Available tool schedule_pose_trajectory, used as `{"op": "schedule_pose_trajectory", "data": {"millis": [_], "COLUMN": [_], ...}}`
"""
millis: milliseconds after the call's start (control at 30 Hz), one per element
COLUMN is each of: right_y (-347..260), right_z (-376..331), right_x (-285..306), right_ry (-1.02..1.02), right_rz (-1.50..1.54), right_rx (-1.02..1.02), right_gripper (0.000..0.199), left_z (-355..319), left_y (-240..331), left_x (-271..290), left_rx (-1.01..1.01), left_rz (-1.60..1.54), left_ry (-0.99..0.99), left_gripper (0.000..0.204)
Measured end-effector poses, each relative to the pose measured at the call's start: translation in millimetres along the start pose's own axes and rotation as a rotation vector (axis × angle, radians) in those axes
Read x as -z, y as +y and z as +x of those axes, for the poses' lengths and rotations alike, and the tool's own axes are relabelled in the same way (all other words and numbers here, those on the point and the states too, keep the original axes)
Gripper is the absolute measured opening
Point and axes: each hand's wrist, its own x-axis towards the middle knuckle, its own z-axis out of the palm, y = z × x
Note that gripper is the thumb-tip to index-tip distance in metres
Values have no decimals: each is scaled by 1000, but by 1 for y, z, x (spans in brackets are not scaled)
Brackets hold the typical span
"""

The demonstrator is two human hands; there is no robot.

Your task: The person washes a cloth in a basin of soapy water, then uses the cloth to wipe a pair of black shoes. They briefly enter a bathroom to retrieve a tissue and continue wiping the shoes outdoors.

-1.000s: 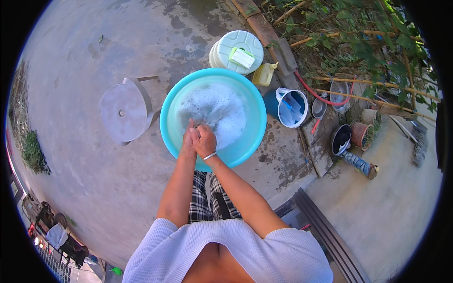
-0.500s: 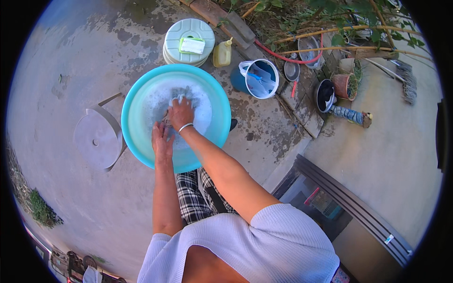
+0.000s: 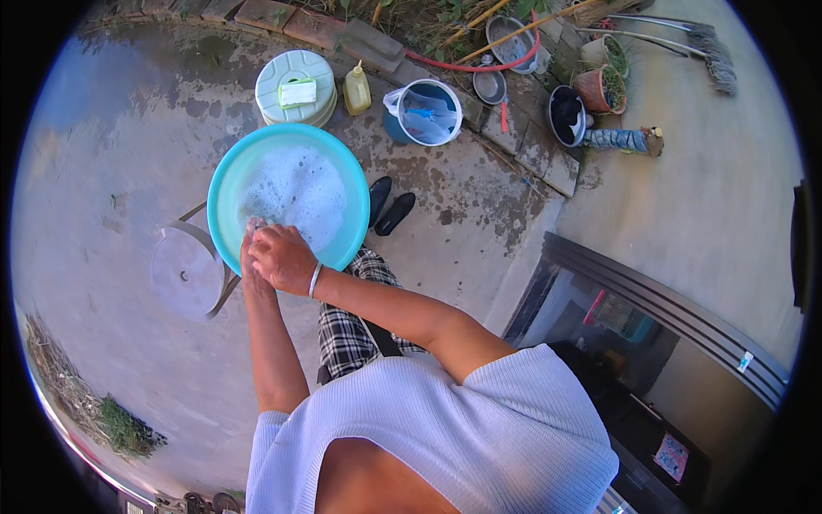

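A wide turquoise basin (image 3: 220,163) stands in front of me, with white suds (image 3: 295,184) floating on the water in it. At its near left side my two hands are pressed together above the inner wall. My right hand (image 3: 287,259), with a pale bangle at the wrist, is closed, its fingers curled over my left hand. Partly covered by it, my left hand (image 3: 250,261) points upward with its fingers bunched. Whatever lies between them is hidden; a small greyish wet patch shows at their tips.
Behind the basin stand a lidded pale bucket (image 3: 282,73) bearing a white block (image 3: 298,92), a yellowish bottle (image 3: 357,90) and a blue bucket (image 3: 398,128) holding a plastic bag. Dark shoes (image 3: 395,214) are right of the basin. A round grey stool-like piece (image 3: 184,272) lies left.
Both hands have come out of the suds in the middle toward the basin's near left side. My right hand now closes against the left. The view has shifted, showing the shoes.
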Motion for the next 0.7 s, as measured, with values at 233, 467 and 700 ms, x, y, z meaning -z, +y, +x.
{"op": "schedule_pose_trajectory", "data": {"millis": [233,467,700], "right_y": [33,73,77], "right_z": [-32,-171,-419], "right_x": [147,301,305], "right_ry": [492,879,877], "right_rz": [-109,-645,-859], "right_rx": [-16,-304,-895], "right_gripper": [16,10,5], "left_z": [-29,-58,-60], "left_y": [27,43,38], "left_x": [-69,-104,-122], "left_rx": [-29,-338,-314], "left_rz": [190,468,444], "left_ry": [262,372,342], "left_gripper": [47,43,40]}}
